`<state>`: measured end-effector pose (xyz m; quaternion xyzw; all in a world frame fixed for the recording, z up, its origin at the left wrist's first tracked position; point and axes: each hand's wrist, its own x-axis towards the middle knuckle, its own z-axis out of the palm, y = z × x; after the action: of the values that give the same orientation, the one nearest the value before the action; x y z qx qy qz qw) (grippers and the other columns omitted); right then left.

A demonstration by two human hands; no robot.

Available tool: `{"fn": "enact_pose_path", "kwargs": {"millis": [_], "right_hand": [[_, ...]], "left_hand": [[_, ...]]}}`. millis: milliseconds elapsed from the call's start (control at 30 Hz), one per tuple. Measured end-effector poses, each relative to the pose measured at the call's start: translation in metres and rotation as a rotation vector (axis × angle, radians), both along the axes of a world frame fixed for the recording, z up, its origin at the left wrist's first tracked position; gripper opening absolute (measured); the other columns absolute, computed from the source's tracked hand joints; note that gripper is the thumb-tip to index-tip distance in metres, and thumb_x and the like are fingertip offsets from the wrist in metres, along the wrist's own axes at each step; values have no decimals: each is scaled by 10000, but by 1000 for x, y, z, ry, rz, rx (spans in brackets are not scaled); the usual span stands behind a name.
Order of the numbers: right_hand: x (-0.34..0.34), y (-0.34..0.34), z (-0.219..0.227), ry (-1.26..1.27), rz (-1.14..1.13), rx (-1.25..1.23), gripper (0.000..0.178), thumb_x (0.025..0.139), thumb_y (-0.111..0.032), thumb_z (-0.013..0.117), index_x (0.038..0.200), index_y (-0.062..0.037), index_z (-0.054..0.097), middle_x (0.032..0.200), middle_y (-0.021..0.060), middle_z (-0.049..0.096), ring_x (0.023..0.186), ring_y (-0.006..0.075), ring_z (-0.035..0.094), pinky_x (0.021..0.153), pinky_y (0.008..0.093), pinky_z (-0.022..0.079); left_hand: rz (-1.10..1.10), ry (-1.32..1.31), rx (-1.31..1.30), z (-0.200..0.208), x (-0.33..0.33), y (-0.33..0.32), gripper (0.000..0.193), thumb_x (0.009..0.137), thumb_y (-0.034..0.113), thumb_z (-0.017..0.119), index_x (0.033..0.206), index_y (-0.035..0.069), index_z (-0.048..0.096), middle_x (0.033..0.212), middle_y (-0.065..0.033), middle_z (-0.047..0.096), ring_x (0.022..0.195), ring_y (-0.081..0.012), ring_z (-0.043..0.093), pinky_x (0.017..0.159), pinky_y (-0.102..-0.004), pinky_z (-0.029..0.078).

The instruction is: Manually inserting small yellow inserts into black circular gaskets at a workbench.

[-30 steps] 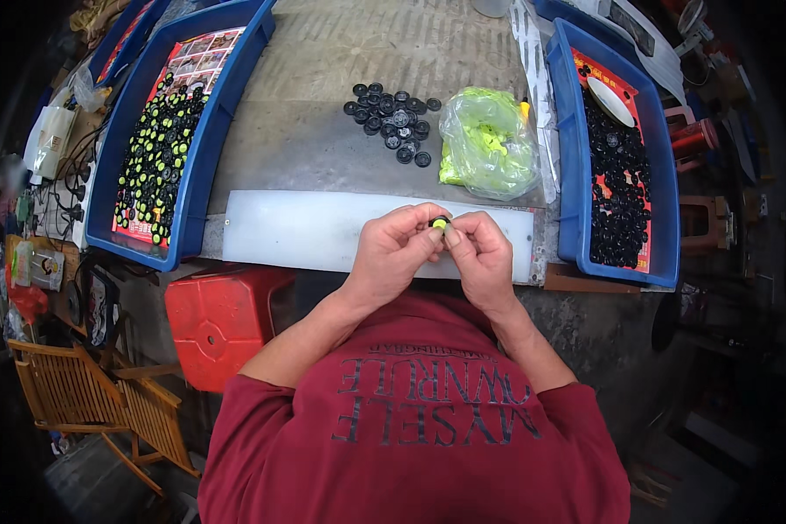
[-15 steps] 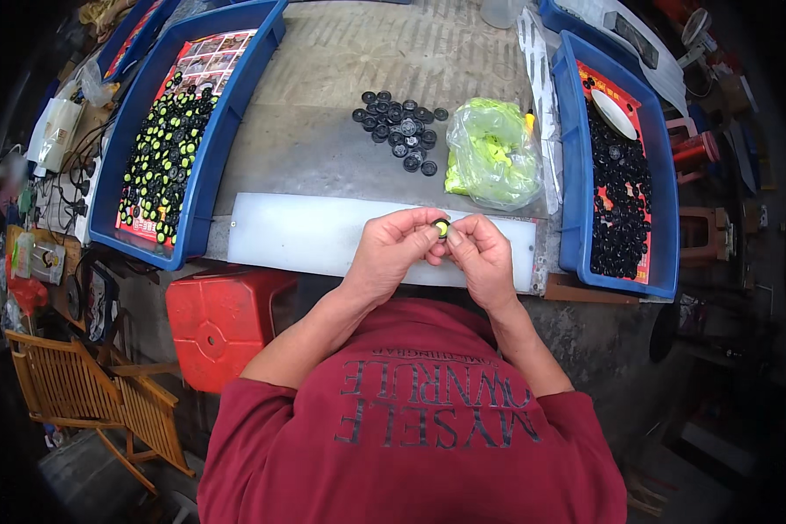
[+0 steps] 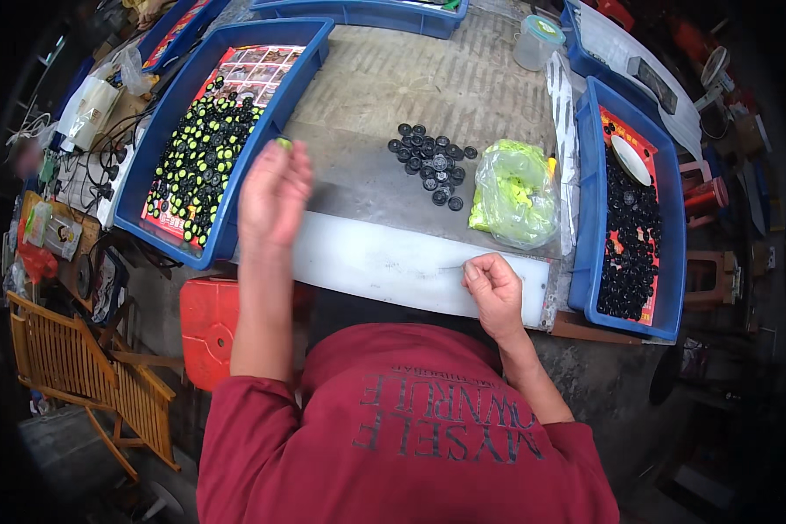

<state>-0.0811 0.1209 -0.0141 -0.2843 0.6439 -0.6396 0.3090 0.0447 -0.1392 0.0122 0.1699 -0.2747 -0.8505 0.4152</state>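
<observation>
My left hand (image 3: 275,192) is raised by the near right wall of the left blue tray (image 3: 275,131). Its fingertips pinch a small round black piece with a yellow-green face (image 3: 284,143). Inside that tray lie many black discs with yellow-green centres (image 3: 203,162). My right hand (image 3: 495,293) is closed above the right part of the white board (image 3: 367,258); whatever its curled fingers hold, if anything, is hidden. Beyond the board sits a loose pile of plain black discs (image 3: 432,163). To the pile's right is a clear plastic bag of yellow-green pieces (image 3: 517,196).
At right, another blue tray (image 3: 585,192) holds many black discs and a white oval dish (image 3: 630,161). A lidded clear container (image 3: 537,45) stands at the far side. Below the table's left edge is a red stool (image 3: 208,332), with a wooden chair (image 3: 105,367) beyond it.
My hands have parted. The left went up and left with the black and yellow-green piece, while the right stayed low over the board. The whole view has shifted somewhat.
</observation>
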Motion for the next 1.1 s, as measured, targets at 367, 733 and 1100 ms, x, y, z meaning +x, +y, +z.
{"fn": "enact_pose_path", "kwargs": {"millis": [367,733,1100], "right_hand": [[-1,0,-5,57,-19,21,105,813,-93,503,777,4,495,639,-7,496,585,30,431,524,170,363],[1,1,-2,57,-25,15,101,812,-91,503,776,4,503,631,-7,498,581,35,439,522,173,370],[0,-2,-4,-37,-81,-21,102,816,-94,497,808,8,499,665,-1,506,614,37,449,545,172,376]], "left_hand": [[-152,-112,-39,7,-50,22,134,767,94,538,874,14,532,852,-120,556,671,-184,546,573,-274,453],[-75,-934,-1682,-32,-92,82,153,662,102,614,762,12,541,722,-120,535,681,-307,533,603,-379,427],[-511,-632,-569,-11,-59,106,186,794,53,505,945,-45,548,766,-30,571,634,-67,519,557,-190,431]]}}
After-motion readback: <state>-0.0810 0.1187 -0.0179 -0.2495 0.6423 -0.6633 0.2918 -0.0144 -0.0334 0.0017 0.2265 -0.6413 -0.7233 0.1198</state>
